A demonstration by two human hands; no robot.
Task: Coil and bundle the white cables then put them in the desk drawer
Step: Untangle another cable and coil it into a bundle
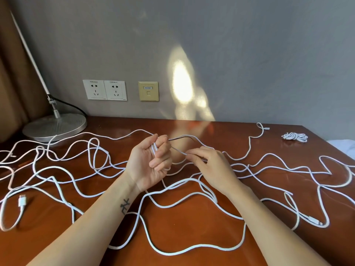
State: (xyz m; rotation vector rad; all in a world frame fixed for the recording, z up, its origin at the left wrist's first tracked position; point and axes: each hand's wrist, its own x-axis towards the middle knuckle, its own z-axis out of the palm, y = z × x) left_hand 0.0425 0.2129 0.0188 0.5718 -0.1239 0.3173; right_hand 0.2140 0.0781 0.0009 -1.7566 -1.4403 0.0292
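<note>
Several long white cables (172,204) lie tangled in loose loops all over the brown desk (192,223). My left hand (148,166) is raised palm up at the centre, its fingers curled round a couple of turns of white cable. My right hand (213,166) is just to its right, pinching the same cable between thumb and fingertips. A short stretch of cable runs between the two hands. One bundled white cable (294,136) sits coiled at the far right of the desk. A USB plug end (22,201) lies at the left front.
A silver desk lamp base (54,127) stands at the back left corner, its arm leaning up left. Two wall sockets (104,90) and a beige data port (148,91) are on the grey wall. The desk's right edge slopes away near white fabric (343,146).
</note>
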